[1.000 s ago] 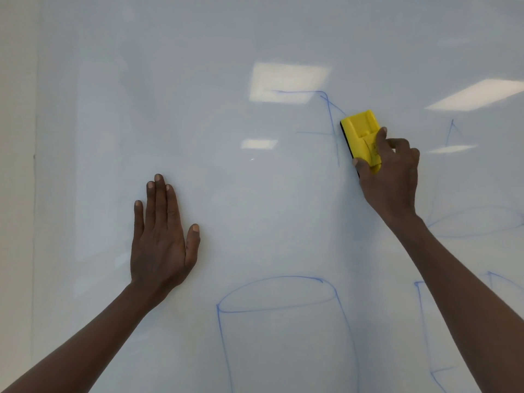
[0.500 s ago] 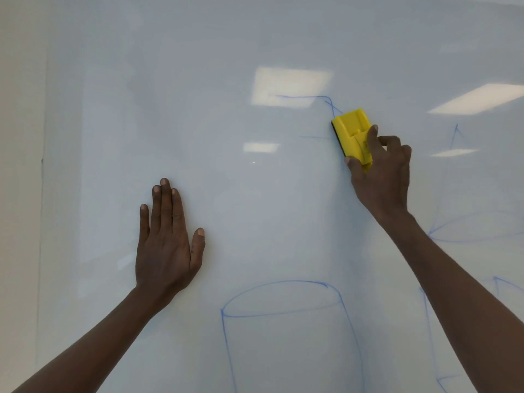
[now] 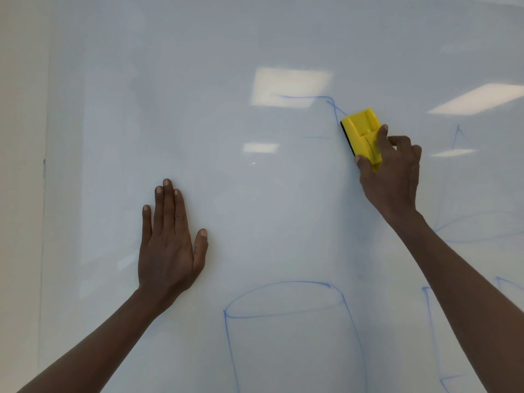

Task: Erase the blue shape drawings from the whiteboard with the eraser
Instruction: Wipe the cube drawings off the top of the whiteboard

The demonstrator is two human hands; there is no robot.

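Note:
A glossy whiteboard (image 3: 255, 46) fills the view. My right hand (image 3: 392, 177) grips a yellow eraser (image 3: 361, 133) with a black pad, pressed flat on the board at the upper right. Just above and left of the eraser are remnants of a blue shape (image 3: 306, 96): a horizontal line, a small crossing stroke and a short dash. My left hand (image 3: 170, 242) lies flat on the board, fingers together, holding nothing. A blue cylinder drawing (image 3: 286, 299) sits at the bottom centre. Fainter blue lines (image 3: 459, 134) show to the right, partly behind my right arm.
The board's left edge (image 3: 42, 251) meets a cream wall (image 3: 19, 137). Ceiling light reflections (image 3: 292, 86) glare on the board. More blue outlines (image 3: 428, 313) run off the lower right corner.
The vertical blue line beside the eraser has been wiped away. The eraser and my right hand shifted slightly left and up, then settled. My left hand stayed flat on the board.

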